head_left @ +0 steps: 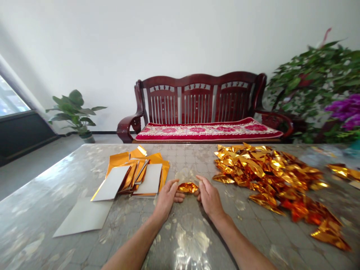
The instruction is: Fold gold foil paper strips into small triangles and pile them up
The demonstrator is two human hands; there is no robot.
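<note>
A small folded piece of gold foil paper [188,187] sits between my two hands just above the table [185,240]. My left hand [168,197] pinches its left end with curled fingers. My right hand [209,195] grips its right end, fingers closed. A stack of flat gold foil sheets [135,173], some turned white side up, lies to the left of my hands. To the right spreads a big heap of folded gold foil pieces [270,176].
One white sheet [84,216] lies alone at the near left of the table. More gold pieces [344,171] lie at the far right edge. Behind the table stand a red wooden bench [202,108], a small potted plant [74,112] and a large leafy plant [317,86].
</note>
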